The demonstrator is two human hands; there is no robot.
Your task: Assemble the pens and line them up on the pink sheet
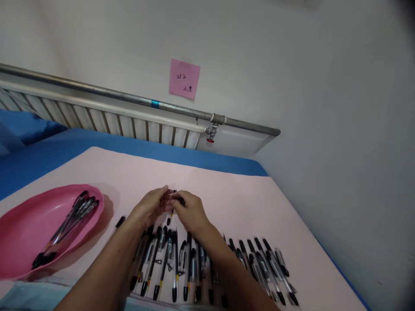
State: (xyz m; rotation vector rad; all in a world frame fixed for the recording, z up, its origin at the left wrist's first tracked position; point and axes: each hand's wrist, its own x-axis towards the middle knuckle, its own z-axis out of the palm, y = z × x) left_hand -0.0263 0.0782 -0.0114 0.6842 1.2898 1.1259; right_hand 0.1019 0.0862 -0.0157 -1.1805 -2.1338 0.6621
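My left hand (153,206) and my right hand (192,212) meet above the pink sheet in the middle. A slim pen (169,220) with a black end and a yellowish section passes between them, held in the curled fingers of my left hand. My right hand pinches a small black piece (181,201) against it; fingers hide most of this piece. Below my wrists lie rows of clear pen barrels (175,276) with black ends, mixed with loose black caps (183,255) and small dark tips (158,261). More pen parts (274,270) lie right of my right forearm.
A pink oval basin (19,207) at the left holds a bundle of assembled-looking pens (76,216). Beside it, one pen (119,223) lies partly behind my left forearm. A radiator (110,121) and pipe (184,110) run along the wall behind the blue table edge (155,149).
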